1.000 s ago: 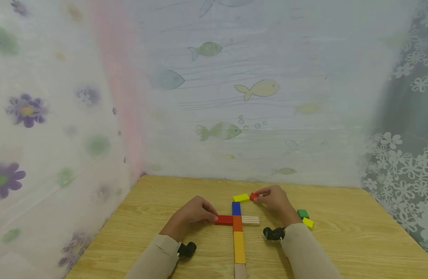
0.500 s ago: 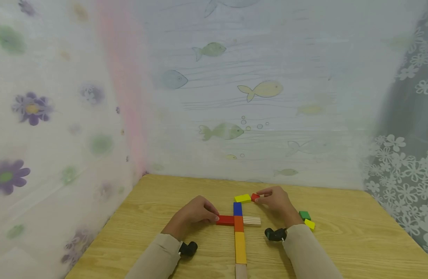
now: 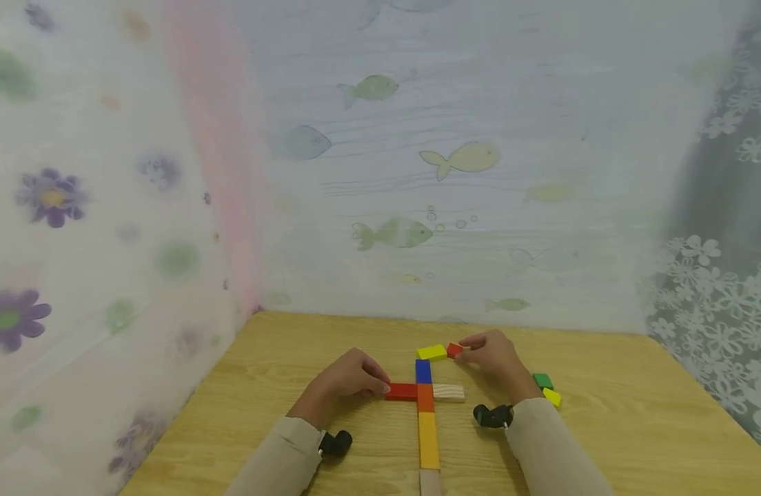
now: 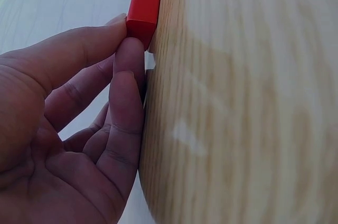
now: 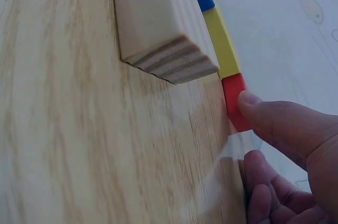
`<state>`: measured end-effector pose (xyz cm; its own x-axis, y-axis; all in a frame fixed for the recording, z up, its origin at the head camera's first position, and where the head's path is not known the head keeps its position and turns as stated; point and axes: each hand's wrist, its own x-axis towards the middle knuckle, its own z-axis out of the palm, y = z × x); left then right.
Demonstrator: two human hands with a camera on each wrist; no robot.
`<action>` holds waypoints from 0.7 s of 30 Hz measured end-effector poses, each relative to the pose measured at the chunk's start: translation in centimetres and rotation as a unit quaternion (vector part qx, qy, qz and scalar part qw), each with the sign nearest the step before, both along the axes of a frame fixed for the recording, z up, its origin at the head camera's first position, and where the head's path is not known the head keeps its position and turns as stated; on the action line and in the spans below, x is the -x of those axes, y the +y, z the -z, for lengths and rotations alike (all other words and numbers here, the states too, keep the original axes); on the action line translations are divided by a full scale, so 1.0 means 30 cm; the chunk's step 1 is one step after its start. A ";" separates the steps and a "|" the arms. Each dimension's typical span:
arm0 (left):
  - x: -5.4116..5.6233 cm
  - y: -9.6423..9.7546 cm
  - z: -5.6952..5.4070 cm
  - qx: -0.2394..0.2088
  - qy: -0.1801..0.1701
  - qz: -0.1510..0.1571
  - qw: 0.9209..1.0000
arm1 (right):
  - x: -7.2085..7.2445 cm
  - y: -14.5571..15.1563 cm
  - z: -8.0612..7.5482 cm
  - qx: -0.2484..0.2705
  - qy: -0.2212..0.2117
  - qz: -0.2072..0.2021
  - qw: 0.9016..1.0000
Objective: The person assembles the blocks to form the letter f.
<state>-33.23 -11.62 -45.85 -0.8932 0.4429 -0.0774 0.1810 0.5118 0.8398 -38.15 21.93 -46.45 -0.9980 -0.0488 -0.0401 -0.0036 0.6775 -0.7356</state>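
My left hand [image 3: 349, 375] has its thumb and fingertips at the outer end of a long red block [image 3: 401, 392], pinching it where it lies on the table; the left wrist view shows the thumb [image 4: 90, 49] against that block's end. On the far side, my right hand [image 3: 489, 353] holds a small red block [image 3: 453, 350] between thumb and fingers. That small block meets the end of a yellow block [image 3: 431, 353]. Just below stands a blue block [image 3: 423, 371], followed by an orange-red block [image 3: 424, 397] with a plain wooden block [image 3: 449, 393] on its right.
A yellow-orange block [image 3: 428, 441] and a pale block [image 3: 429, 482] continue the line toward the front edge. Right of my right wrist lie a green block [image 3: 542, 381] and a small yellow block [image 3: 551, 397]. Printed curtains [image 3: 380, 275] border the wooden table [image 3: 281, 344].
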 end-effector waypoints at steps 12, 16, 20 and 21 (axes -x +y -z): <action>-0.002 0.005 -0.004 0.015 0.009 0.000 1.000 | -0.028 0.035 -0.052 -0.009 0.018 -0.033 0.999; -0.004 0.006 -0.005 0.012 0.011 -0.001 1.000 | -0.055 0.060 -0.093 -0.010 0.043 -0.046 0.998; -0.009 0.006 -0.007 0.012 0.009 -0.007 1.000 | -0.087 0.099 -0.134 -0.006 0.062 -0.064 0.996; -0.010 0.006 -0.008 0.012 0.008 -0.007 1.000 | -0.096 0.112 -0.143 -0.004 0.065 -0.069 0.995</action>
<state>-32.94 -11.43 -45.61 -0.9004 0.4290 -0.0731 0.1875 0.5340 0.8244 -35.27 25.28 -42.17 -0.9785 -0.1869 0.0873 -0.1920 0.6700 -0.7171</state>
